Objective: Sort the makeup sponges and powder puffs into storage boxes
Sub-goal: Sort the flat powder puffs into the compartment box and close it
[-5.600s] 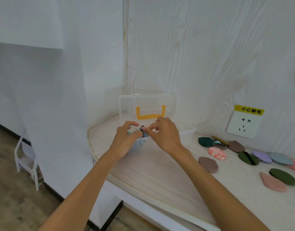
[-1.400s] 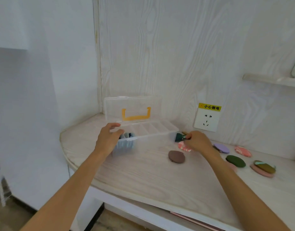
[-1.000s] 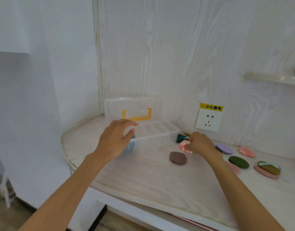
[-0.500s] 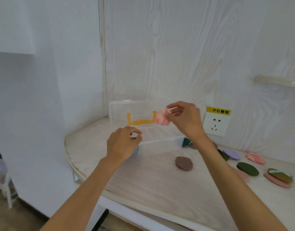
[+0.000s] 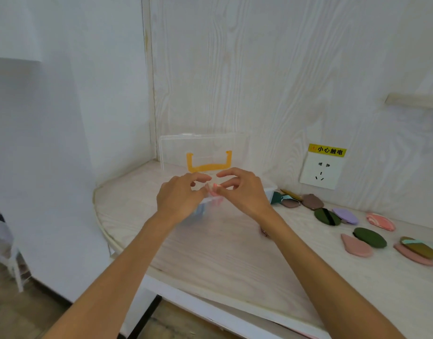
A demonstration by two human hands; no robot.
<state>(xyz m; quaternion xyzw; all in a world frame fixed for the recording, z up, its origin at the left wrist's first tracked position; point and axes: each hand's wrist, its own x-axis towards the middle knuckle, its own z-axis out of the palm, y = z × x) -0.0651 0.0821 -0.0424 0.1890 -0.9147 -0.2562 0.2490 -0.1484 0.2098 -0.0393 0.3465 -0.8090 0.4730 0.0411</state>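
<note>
Both hands meet over the front of the clear plastic storage box [image 5: 269,189], whose transparent lid [image 5: 203,149] with an orange handle stands open against the wood-grain wall. The right hand [image 5: 244,192] pinches a pink marbled flat powder puff [image 5: 214,188] between thumb and curled fingers, and the left hand [image 5: 180,196], its fingers curled too, touches the same puff at its left edge, so the two together appear to be steering it down into one of the box's slots. The step in hand, as I judge it, is seating this puff upright in a compartment near the box's left end; which slot exactly is hidden behind the hands. The next move likely calls for pressing the puff fully down between the dividers, then letting go and reaching right for another. On the pale wooden counter [image 5: 235,253] to the right, well apart from the box, I count about eleven loose puffs: a dark teal one [image 5: 276,198] just beside the box's right end, two brown ones [image 5: 312,201] near it, a yellowish one [image 5: 291,193] behind them, a dark green one with a black strap [image 5: 327,217], a lilac one [image 5: 345,215], a second pink marbled one [image 5: 380,221], a plain dark green one [image 5: 369,237], two dusty pink ones [image 5: 356,245] and an olive-and-mint one [image 5: 418,247] lying on the farther pink one. There is one box.
</note>
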